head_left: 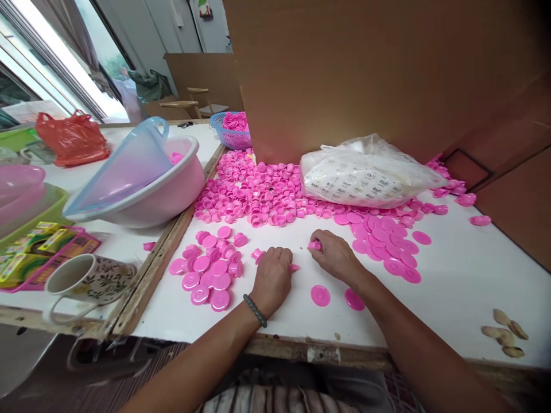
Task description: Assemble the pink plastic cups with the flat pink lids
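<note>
My left hand [272, 277] rests knuckles-up on the white table [451, 287], fingers curled over a small pink plastic piece [257, 254] at its fingertips. My right hand [333, 254] pinches another small pink cap [314, 245] between thumb and fingers. A group of finished pink round caps [210, 264] lies just left of my left hand. Flat pink lids [387, 241] lie to the right of my right hand, and two more [321, 295] sit near my wrists. A big heap of small pink cups [253, 192] spreads behind both hands.
A clear bag of printed sheets [365, 175] lies behind the lids against a cardboard wall [365, 74]. On the left table stand a pink basin [163, 189] with a blue scoop [124, 166], a mug [86, 281], a blue basket [232, 135] and an orange bag [73, 137]. Peanut shells [503, 330] lie at the right.
</note>
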`<act>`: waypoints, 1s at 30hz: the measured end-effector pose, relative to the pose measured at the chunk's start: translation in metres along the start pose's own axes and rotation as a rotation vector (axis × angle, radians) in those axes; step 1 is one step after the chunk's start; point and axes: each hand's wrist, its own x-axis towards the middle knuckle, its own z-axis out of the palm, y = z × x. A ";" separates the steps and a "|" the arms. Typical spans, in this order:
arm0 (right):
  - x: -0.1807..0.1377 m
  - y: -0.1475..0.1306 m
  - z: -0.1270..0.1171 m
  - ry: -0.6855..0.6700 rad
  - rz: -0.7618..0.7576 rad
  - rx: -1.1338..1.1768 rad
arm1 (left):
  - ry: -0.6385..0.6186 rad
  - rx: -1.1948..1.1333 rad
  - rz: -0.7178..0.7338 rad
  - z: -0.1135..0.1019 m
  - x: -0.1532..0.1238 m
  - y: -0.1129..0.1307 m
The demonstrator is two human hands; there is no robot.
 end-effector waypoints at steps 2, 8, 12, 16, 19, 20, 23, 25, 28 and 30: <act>0.001 0.001 0.002 0.057 -0.001 0.056 | 0.019 -0.020 0.032 -0.002 -0.002 -0.003; 0.002 0.004 0.005 0.136 -0.096 0.176 | 0.017 -0.234 0.035 0.003 -0.005 -0.008; -0.001 0.000 0.001 0.121 -0.154 0.109 | -0.006 -0.274 -0.073 0.009 -0.005 -0.013; -0.005 -0.013 -0.001 0.116 -0.140 0.209 | -0.022 -0.321 -0.128 0.009 -0.003 -0.015; -0.008 -0.023 0.003 0.055 -0.221 0.259 | -0.013 -0.343 -0.125 0.008 -0.002 -0.014; -0.009 -0.026 0.005 0.037 -0.258 0.237 | -0.010 -0.346 -0.124 0.008 -0.002 -0.014; -0.010 -0.029 0.010 -0.027 -0.348 0.084 | -0.010 -0.341 -0.117 0.009 -0.002 -0.015; -0.011 -0.029 0.012 -0.072 -0.389 -0.033 | -0.009 -0.328 -0.113 0.010 -0.001 -0.015; -0.011 -0.027 0.014 -0.104 -0.442 -0.148 | -0.007 -0.299 -0.111 0.011 -0.001 -0.015; -0.012 -0.028 0.015 -0.110 -0.482 -0.176 | -0.014 -0.286 -0.114 0.011 0.000 -0.014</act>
